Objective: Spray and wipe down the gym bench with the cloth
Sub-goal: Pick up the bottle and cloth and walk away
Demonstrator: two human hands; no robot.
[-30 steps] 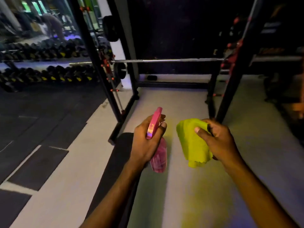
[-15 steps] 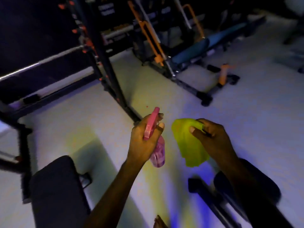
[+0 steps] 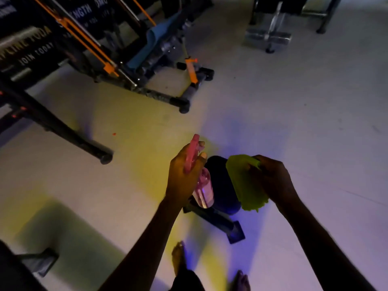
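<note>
A: Step check. Both hands are loaded but nothing is being sprayed or wiped yet. The left hand (image 3: 184,175) is gripping the pink spray bottle (image 3: 202,191) by its neck, fingers curled over the trigger head. The right hand (image 3: 273,179) is pinching the yellow-green cloth (image 3: 244,183), which is hanging bunched below the fingers.

B: And the bench?

A: A dark padded surface (image 3: 220,183) is showing directly under and between the 2 hands, sitting on a dark frame (image 3: 220,223) on the pale floor (image 3: 294,122). I am judging that to be the bench, though only 1 end is visible. Bottle and cloth are both held above it, not touching.

B: Next move?

A: Likely aiming the nozzle down at the pad and squeezing, then bringing the cloth flat onto it. The cloth is needing opening out first.

B: Changes from half a second back?

A: The view is swinging right and down. The blue incline bench (image 3: 159,45) is sitting nearer now, the dark pad is moving in under the hands, and both grips are staying as they were.
</note>
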